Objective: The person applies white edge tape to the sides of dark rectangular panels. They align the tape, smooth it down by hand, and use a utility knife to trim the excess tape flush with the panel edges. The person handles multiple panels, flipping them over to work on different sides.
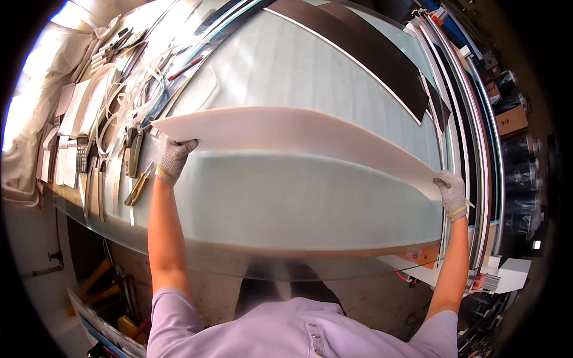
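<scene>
A long white flexible sheet point(286, 128) spans the space between my two hands, its middle bowed above the glass-topped table point(286, 209). My left hand point(175, 158), in a grey knit glove, grips the sheet near its left end, thumb pointing right along the lower edge. At the other end my right hand point(451, 192), gloved the same way, is closed around the sheet's right end. A narrow tip of the sheet sticks out past the right hand. Fingers behind the sheet are hidden on both sides.
Beside my left hand lie a yellow utility knife point(138, 186), a calculator point(82, 154), paper stacks and tangled white strips point(128, 98). Dark brown sheets point(364, 48) rest at the far side. Along the right runs a machine with metal rollers point(477, 143). Dark wrapped rolls point(519, 179) stand beyond.
</scene>
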A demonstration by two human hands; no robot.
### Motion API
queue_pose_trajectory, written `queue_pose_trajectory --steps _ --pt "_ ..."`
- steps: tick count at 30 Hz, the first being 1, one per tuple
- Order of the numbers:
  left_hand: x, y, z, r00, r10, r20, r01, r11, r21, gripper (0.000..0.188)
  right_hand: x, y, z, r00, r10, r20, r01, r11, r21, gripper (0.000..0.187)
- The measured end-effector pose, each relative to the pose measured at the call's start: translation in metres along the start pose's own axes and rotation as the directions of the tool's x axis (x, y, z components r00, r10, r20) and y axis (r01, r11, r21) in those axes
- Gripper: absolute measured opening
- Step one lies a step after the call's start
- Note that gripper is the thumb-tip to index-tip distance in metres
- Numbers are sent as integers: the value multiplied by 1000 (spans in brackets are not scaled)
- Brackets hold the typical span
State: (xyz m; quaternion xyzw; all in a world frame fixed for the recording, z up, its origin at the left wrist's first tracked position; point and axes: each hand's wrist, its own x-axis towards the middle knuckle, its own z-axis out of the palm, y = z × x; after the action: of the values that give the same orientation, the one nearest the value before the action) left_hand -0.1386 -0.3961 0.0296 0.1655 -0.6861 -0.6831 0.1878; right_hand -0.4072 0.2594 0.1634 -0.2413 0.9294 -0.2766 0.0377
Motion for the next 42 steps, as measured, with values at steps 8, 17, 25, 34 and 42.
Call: queue_pose_trajectory --steps 8,17,25,34,42 --pt "-1 -12 5 998 -7 -69 -1 993 -120 21 0 20 -1 999 -35 -25 32 994 -108 18" --pt "3 -26 10 989 11 -145 -34 987 -159 19 11 13 -1 987 -100 -122 79 982 -171 15" --pt "-37 -26 25 861 507 -52 -499 859 115 15 -117 13 36 890 -241 -386 162 961 -226 31" --pt "-68 46 23 844 533 62 -532 815 232 32 -156 -73 86 764 -257 592 395 912 -114 79" --pt "-62 71 14 783 594 182 -621 751 222 22 89 -244 274 558 -544 627 258 832 491 40"
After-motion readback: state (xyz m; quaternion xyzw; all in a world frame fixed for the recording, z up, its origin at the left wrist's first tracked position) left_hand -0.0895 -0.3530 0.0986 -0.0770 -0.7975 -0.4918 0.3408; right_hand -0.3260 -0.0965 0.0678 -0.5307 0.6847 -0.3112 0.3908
